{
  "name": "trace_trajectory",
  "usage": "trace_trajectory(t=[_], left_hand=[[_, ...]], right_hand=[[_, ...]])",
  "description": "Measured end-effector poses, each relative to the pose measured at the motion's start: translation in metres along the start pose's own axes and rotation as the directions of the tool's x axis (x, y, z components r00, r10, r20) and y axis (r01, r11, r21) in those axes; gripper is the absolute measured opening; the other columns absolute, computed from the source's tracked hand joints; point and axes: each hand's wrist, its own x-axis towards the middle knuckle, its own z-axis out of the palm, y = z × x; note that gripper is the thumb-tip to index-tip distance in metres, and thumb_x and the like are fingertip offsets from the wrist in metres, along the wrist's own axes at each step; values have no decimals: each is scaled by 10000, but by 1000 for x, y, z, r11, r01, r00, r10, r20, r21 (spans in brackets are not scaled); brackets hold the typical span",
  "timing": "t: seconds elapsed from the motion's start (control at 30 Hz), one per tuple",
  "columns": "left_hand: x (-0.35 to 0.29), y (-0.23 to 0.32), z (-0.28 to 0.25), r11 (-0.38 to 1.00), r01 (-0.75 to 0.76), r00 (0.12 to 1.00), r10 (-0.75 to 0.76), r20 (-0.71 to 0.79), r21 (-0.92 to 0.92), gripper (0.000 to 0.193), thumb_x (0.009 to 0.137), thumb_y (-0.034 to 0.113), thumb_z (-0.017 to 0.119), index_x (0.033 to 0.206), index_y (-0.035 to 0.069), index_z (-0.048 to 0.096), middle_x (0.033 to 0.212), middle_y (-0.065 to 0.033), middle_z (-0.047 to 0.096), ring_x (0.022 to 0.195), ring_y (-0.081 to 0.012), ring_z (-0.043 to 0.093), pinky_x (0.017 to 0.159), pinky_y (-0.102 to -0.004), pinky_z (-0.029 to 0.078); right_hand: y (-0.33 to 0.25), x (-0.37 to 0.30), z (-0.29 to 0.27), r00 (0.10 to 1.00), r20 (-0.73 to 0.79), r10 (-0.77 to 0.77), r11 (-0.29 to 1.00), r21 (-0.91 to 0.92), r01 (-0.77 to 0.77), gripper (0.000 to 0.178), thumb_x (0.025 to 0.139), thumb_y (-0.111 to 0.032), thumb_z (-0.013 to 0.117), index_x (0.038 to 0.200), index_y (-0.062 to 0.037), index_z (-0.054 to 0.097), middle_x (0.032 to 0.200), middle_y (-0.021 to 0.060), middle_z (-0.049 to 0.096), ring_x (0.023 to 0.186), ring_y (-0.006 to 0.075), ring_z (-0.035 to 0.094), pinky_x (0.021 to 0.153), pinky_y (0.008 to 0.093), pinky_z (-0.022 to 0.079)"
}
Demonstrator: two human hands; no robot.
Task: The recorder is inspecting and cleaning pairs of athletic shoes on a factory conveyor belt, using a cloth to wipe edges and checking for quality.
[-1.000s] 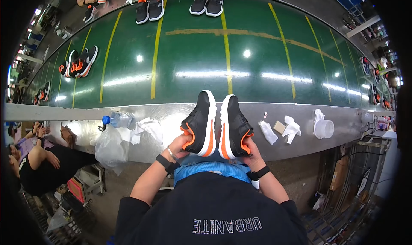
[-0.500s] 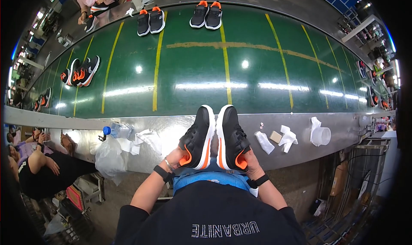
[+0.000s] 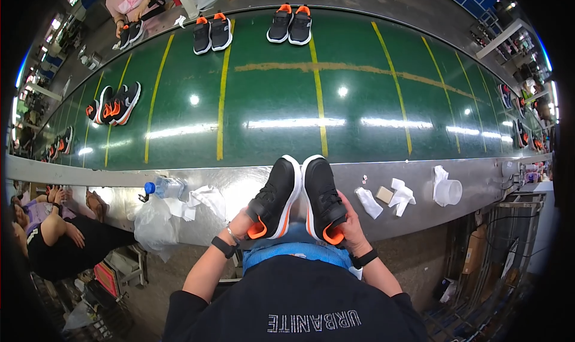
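Note:
A pair of black sneakers with white soles and orange linings is held up in front of my body, toes pointing away from me. My left hand (image 3: 241, 223) grips the left sneaker (image 3: 274, 193) around its heel and outer side. On the other side, my right hand (image 3: 352, 225) has its fingers wrapped on the heel and outer side of the right sneaker (image 3: 321, 189). The toes are close together, with a narrow gap between the shoes. Both sneakers are above the near edge of the metal table (image 3: 383, 174).
Beyond lies a green conveyor belt (image 3: 269, 99) with yellow lines, carrying several similar shoe pairs (image 3: 290, 25). White papers (image 3: 206, 199), a plastic bag (image 3: 154, 225) and a bottle (image 3: 165, 187) lie left; a tan block (image 3: 384, 194) and white tub (image 3: 448, 192) lie right. Co-workers (image 3: 129, 3) are nearby.
Both sneakers have moved slightly nearer to me and rolled, so more of their uppers shows and less of the orange inner sides. The pairs on the belt have shifted slightly to the right.

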Motion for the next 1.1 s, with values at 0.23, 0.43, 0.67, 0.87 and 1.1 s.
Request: trace_trajectory(t=[0.23, 0.43, 0.67, 0.87, 1.1], left_hand=[[-11, 16, 11, 616, -390, 855, 518, 22, 684, 629, 703, -82, 519, 1291, 81, 366, 1147, -113, 488, 1053, -213, 476, 924, -289, 357], [-22, 20, 17, 78, -260, 652, 749, 115, 963, 755, 581, 11, 642, 1281, 73, 365, 1103, -170, 434, 1028, -325, 404, 904, -366, 320], [-25, 12, 31, -78, -113, 566, 814, 129, 991, 800, 552, 188, 720, 1248, 14, 367, 1081, -157, 417, 993, -324, 389, 852, -397, 313], [-15, 0, 48, -53, 47, 729, 685, 2, 997, 895, 515, 244, 779, 1260, 30, 331, 1085, -170, 397, 1002, -329, 386, 858, -412, 320], [9, -12, -6, 525, -202, 888, 455, -72, 827, 462, 885, 283, 454, 1281, 58, 376, 1076, -191, 531, 1014, -263, 509, 886, -317, 378]], right_hand=[[5, 0, -11, 913, 37, -406, 675, -661, 327, 644, 630, -20, 625, 1239, -74, 422, 1164, 119, 416, 1106, 241, 413, 957, 308, 317], [3, -2, -5, 886, 109, -450, 463, -820, 336, 657, 579, -17, 598, 1213, -87, 439, 1145, 132, 397, 1082, 284, 407, 948, 332, 321], [7, -3, 6, 870, 28, -492, 355, -906, 229, 664, 580, -51, 614, 1207, -43, 398, 1142, 158, 404, 1083, 314, 405, 938, 370, 324], [19, 7, 25, 891, 86, -446, 57, -991, 124, 777, 603, -151, 730, 1259, -21, 333, 1152, 179, 390, 1090, 330, 366, 928, 413, 279], [20, 28, -4, 961, -23, -274, 511, -851, 125, 678, 726, -201, 667, 1284, -29, 323, 1136, 199, 435, 1073, 328, 422, 918, 388, 331]])
